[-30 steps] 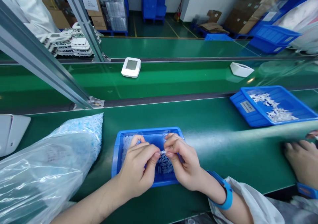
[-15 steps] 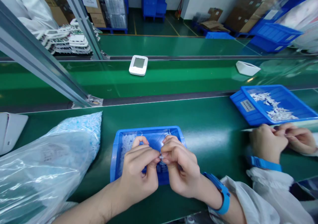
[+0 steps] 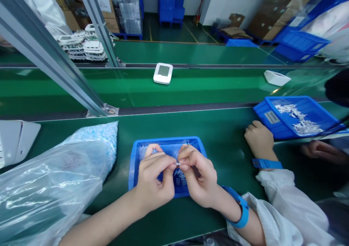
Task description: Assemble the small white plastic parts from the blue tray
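Observation:
My left hand (image 3: 156, 178) and my right hand (image 3: 200, 177) meet fingertip to fingertip above a blue bin (image 3: 132, 166). Between them they pinch one tiny white part (image 3: 177, 164), its shape mostly covered by the fingers. Small white pieces (image 3: 180, 178) lie in the bin below, partly hidden by my hands. A blue band circles my right wrist. Left of the bin, a clear plastic bag (image 3: 89, 155) full of small pale blue and white pieces rests on the green table (image 3: 229, 129).
A second blue bin (image 3: 278, 129) with white parts stands at the right, near another person's hands (image 3: 260, 138). White devices lie on the belt (image 3: 163, 73) and at the left edge (image 3: 20, 140). A metal post (image 3: 62, 60) rises at the left.
The view has shifted slightly. My hands still pinch the small part over the bin. The other person's banded hand has moved left, away from their other hand, and a dark shape has entered at the right.

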